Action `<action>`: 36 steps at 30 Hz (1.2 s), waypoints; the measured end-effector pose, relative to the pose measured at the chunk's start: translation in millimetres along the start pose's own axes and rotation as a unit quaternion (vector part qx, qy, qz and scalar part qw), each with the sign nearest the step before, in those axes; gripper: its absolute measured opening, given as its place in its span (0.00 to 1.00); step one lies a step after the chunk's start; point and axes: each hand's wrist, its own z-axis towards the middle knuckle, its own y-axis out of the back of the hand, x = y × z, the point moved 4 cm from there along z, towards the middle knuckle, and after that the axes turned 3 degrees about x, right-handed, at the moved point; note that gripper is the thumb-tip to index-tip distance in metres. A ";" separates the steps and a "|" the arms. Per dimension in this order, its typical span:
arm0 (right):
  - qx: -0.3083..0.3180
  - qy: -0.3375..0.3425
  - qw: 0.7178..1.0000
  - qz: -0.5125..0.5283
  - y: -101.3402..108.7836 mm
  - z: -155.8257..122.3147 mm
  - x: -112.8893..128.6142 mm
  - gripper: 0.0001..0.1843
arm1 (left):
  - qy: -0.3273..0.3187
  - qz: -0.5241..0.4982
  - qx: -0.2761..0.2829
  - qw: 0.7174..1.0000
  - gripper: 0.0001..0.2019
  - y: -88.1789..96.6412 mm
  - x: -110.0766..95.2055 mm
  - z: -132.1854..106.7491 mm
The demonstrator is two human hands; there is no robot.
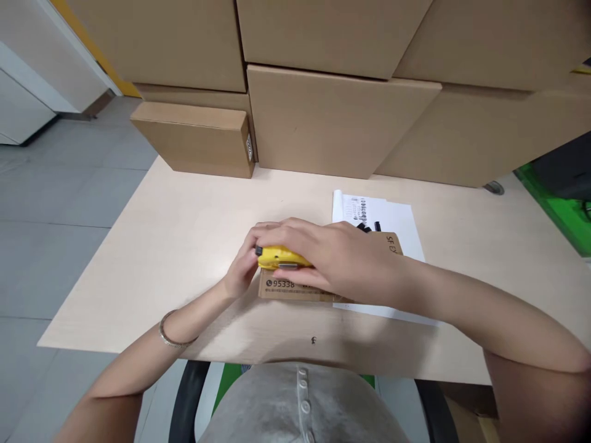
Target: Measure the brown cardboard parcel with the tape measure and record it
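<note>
We've got the yellow tool (279, 256) over the small box (290, 291) on the worktop (175, 246), pinched between our right hand's (339, 252) thumb and fingers. Our left hand (242, 268) is at the box's left end; fingers mostly hidden, can't tell their grip. Paper (409, 231) sticks out beyond the box.

Smooth plastic tool (278, 256), matt cardboard box (295, 292)

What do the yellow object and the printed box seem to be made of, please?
The yellow object: probably smooth plastic, given its bright, slightly glossy surface; its shiny grey strip looks metallic. The printed box: apparently matte cardboard, given its dull brown surface.
</note>
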 end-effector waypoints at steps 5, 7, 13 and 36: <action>-0.034 -0.059 0.997 0.021 15.0 -60.9 -35.7 0.19 | -0.059 0.041 0.049 0.996 0.13 2.9 -0.7 7.4; -0.090 -0.101 0.990 0.045 26.3 -101.0 -53.0 0.22 | -0.051 0.039 0.054 0.996 0.12 2.1 -1.9 8.5; -0.221 -0.223 0.947 0.070 43.6 -201.6 -76.4 0.19 | -0.024 0.014 0.046 0.999 0.11 -0.5 -5.1 8.9; -0.094 -0.068 0.993 -0.024 0.0 -80.7 -6.0 0.11 | -0.191 0.273 0.149 0.931 0.33 19.7 -23.5 -13.4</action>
